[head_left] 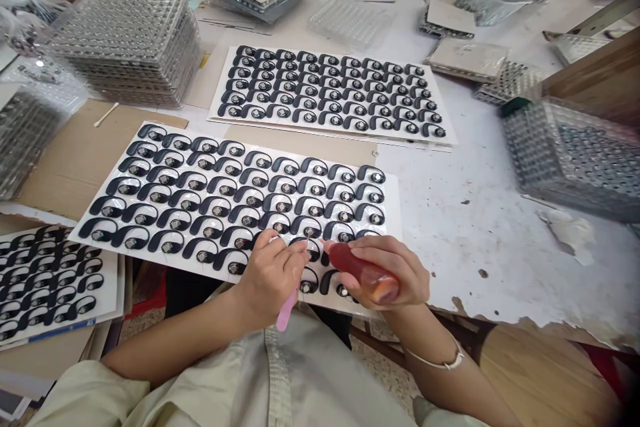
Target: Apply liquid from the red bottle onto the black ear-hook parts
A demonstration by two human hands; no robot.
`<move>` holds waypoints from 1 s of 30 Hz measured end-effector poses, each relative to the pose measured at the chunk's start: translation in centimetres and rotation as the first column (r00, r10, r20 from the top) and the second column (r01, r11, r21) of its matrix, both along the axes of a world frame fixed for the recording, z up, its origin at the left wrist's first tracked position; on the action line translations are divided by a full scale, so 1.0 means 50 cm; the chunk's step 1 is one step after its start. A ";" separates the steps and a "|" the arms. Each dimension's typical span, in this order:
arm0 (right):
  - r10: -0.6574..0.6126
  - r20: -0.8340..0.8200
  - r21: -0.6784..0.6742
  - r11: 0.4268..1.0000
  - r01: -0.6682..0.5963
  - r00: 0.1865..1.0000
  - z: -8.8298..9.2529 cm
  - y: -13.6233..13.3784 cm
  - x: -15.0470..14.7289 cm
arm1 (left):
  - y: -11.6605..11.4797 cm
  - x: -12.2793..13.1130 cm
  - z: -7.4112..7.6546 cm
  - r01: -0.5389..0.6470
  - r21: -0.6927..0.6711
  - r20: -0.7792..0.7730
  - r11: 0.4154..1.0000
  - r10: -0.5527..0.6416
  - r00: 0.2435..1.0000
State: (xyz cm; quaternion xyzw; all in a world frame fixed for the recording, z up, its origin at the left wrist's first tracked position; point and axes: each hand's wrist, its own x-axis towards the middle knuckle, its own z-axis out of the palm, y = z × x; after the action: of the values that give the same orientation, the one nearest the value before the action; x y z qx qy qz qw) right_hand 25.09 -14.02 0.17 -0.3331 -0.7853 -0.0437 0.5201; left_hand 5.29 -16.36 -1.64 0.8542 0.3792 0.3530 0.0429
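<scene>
A white board (pixel 395 197) with rows of black ear-hook parts lies at the table's near edge. My left hand (pixel 273 273) is closed in a pinch over the board's front row, and a pink stick (pixel 287 310) pokes out below it. My right hand (pixel 390 273) is wrapped round a small red-brown bottle (pixel 363 272) whose tip points left toward the left hand's fingertips. Both hands hover over the ear-hook parts (pixel 311 278) in the front row.
A second filled board (pixel 330 90) lies farther back and a third (pixel 50 280) sits lower left. Stacks of clear plastic trays (pixel 125 43) stand at back left, another stack (pixel 575 157) at right. Brown cardboard (pixel 85 153) lies under the boards. The table edge at right is chipped.
</scene>
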 end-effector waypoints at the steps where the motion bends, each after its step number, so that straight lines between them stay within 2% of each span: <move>1: -0.004 0.000 -0.006 1.000 0.004 1.000 0.000 0.000 0.000 | 0.001 0.000 0.002 -0.005 -0.003 0.007 1.000 0.005 1.000; 9: 0.005 0.002 -0.014 1.000 -0.005 1.000 0.000 0.000 0.000 | 0.017 -0.001 0.023 0.003 -0.039 0.063 0.999 -0.001 0.998; 21: 0.034 -0.035 -0.030 0.999 -0.035 0.999 -0.004 0.003 0.001 | 0.038 -0.017 0.025 0.081 -0.184 0.210 0.980 -0.041 0.977; 25: 0.056 -0.045 -0.041 0.997 -0.058 0.997 -0.002 0.005 0.000 | 0.040 -0.020 0.023 0.100 -0.205 0.229 0.974 -0.051 0.972; 30: 0.055 -0.054 -0.054 0.997 -0.058 0.997 0.001 0.006 -0.001 | 0.048 -0.026 0.033 0.124 -0.296 0.230 0.947 -0.055 0.972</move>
State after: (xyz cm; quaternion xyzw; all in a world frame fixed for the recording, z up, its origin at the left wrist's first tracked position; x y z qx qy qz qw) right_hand 25.06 -13.70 0.24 -0.3260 -0.7813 0.0016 0.5323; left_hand 4.00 -13.94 0.01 0.8093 0.3832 0.3789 0.2334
